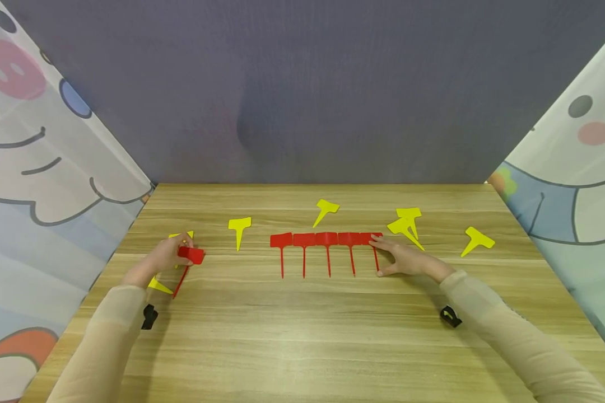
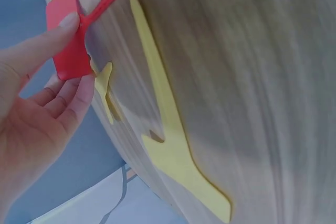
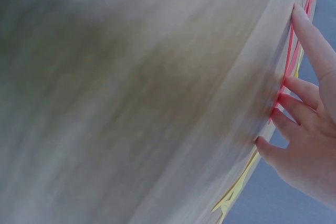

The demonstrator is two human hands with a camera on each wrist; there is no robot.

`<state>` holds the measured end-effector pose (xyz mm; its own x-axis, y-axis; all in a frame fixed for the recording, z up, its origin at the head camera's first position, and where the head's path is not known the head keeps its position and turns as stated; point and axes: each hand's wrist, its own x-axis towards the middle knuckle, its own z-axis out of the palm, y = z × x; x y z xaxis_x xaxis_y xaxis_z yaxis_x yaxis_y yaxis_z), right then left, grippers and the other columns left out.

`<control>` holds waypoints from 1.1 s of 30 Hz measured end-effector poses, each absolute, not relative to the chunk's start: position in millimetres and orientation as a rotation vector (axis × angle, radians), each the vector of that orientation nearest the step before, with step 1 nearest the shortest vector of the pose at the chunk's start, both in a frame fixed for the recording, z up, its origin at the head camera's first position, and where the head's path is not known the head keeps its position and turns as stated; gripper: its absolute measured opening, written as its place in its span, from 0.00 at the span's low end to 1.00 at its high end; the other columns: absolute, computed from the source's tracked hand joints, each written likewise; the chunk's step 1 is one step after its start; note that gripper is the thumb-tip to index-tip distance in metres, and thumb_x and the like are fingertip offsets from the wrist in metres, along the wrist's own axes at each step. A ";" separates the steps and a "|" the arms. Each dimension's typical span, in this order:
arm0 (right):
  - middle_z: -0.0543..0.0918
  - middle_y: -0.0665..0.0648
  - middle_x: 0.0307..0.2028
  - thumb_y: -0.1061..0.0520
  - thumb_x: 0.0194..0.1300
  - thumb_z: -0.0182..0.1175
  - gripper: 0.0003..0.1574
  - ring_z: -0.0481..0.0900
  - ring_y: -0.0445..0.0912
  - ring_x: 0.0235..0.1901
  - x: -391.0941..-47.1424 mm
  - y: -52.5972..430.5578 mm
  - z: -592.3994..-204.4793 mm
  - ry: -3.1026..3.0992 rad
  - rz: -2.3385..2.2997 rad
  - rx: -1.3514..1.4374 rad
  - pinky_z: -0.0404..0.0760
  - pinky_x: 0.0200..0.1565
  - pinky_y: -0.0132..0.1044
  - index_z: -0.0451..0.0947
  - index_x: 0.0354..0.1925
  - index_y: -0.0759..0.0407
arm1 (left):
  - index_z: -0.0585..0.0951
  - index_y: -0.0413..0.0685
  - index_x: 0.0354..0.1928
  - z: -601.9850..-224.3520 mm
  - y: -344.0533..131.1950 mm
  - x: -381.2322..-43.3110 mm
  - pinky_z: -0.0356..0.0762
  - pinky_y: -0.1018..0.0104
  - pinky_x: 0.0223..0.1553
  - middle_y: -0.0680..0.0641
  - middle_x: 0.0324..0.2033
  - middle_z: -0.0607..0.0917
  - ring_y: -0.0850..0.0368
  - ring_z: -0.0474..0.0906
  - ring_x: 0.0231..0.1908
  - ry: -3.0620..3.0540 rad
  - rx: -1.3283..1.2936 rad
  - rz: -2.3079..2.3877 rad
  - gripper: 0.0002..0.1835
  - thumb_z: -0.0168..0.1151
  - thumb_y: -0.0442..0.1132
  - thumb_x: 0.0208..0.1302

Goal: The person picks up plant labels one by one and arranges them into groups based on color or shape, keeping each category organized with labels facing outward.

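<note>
My left hand (image 1: 167, 256) pinches a red T-shaped plant label (image 1: 195, 256) by its wide head, thumb on the face and fingers behind. Its thin stem points down toward the table, as the left wrist view also shows for the red label (image 2: 71, 35). Several more red plant labels stand side by side in a row at mid-table, heads away from me, with one at the left end (image 1: 281, 240). At the row's right end, my right hand (image 1: 407, 258) touches the last red label (image 1: 365, 239) with spread fingers, the thumb near its stem tip.
Yellow T-shaped labels lie around the row: one left of it (image 1: 239, 224), one behind (image 1: 327, 206), an overlapping pair (image 1: 408, 213) and one far right (image 1: 479, 239). Another yellow label (image 2: 176, 153) lies under my left arm. Small black objects (image 1: 149, 317) sit beside both forearms.
</note>
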<state>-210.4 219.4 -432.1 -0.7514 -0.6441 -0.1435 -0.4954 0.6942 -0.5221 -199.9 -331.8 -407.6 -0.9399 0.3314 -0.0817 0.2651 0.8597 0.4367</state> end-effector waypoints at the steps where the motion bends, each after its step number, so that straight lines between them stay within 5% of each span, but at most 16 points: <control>1: 0.53 0.68 0.64 0.46 0.49 0.65 0.51 0.49 0.65 0.62 -210.3 219.4 -431.9 2.588 -0.668 -0.895 0.54 0.57 0.59 0.55 0.63 0.69 | 0.69 0.37 0.34 -407.5 -332.3 -199.4 0.66 0.64 0.25 0.39 0.27 0.77 0.55 0.68 0.22 2.880 0.460 0.655 0.15 0.65 0.27 0.46; 12: 0.52 0.67 0.64 0.46 0.50 0.65 0.51 0.49 0.64 0.62 -209.7 218.9 -431.5 2.592 -0.661 -0.890 0.55 0.58 0.58 0.55 0.63 0.68 | 0.75 0.31 0.34 -405.8 -333.4 -200.3 0.70 0.63 0.28 0.39 0.28 0.79 0.52 0.70 0.27 2.896 0.388 0.790 0.07 0.59 0.23 0.50; 33: 0.51 0.66 0.65 0.47 0.50 0.65 0.51 0.49 0.63 0.63 -210.2 220.0 -431.3 2.582 -0.658 -0.876 0.55 0.58 0.57 0.54 0.64 0.68 | 0.71 0.28 0.49 -399.7 -326.1 -199.5 0.76 0.60 0.39 0.35 0.42 0.77 0.62 0.74 0.36 2.632 0.208 1.169 0.16 0.53 0.31 0.61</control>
